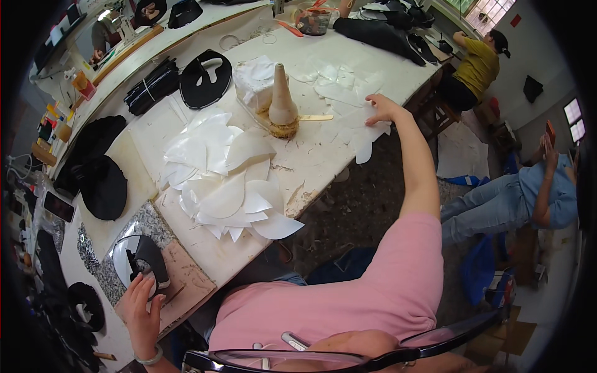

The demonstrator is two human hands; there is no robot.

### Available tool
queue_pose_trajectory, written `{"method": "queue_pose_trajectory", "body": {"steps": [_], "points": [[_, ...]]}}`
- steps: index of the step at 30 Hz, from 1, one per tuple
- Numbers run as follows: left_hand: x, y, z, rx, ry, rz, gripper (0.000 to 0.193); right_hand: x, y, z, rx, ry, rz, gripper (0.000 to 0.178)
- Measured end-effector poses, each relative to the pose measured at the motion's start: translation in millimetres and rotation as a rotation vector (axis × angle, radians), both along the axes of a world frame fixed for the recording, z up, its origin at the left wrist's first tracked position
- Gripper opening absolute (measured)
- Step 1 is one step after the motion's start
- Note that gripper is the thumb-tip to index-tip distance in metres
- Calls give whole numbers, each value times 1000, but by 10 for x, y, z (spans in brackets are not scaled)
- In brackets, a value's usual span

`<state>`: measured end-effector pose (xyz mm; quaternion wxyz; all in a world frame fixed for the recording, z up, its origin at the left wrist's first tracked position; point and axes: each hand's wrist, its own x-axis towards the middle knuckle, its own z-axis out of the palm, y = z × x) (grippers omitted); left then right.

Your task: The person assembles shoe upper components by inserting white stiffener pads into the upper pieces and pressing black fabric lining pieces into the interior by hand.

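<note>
On a speckled stone slab (142, 219) at the lower left lies a black curved shoe upper (151, 258) with a whitish translucent piece (122, 256) along one side. My left hand (142, 306) holds its near end with bent fingers. Stretched far out, my right hand (384, 110) reaches the table's right edge, fingers apart over thin translucent white cut pieces (362, 133), some overhanging the edge. A large heap of white curved pieces (217, 186) lies between my hands. Beyond it stands a cone-topped glue pot (283, 105) with a wooden stick (316, 117) against it.
A white cloth-topped block (254, 81) stands beside the pot. Black uppers (205, 79) and a phone (59, 206) lie along the left. A basket of tools (313, 22) sits at the far end. One person (477, 68) sits far right; another (528, 193) stands nearer.
</note>
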<state>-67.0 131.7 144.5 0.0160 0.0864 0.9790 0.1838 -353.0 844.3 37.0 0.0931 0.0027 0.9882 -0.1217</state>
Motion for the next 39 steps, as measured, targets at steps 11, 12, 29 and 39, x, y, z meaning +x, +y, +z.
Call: {"method": "queue_pose_trajectory", "body": {"steps": [11, 12, 29, 39], "points": [[-329, 424, -18, 157, 28, -157, 30, 1103, -383, -281, 48, 350, 269, 55], [-393, 498, -32, 179, 53, -248, 30, 1116, -313, -336, -87, 393, 224, 49], [-1431, 2979, -1140, 559, 43, -835, 42, 1461, -1497, 362, 154, -174, 249, 79], [-1689, 3611, -1539, -92, 282, -766, 83, 1043, -1721, -218, 281, 334, 135, 32]]}}
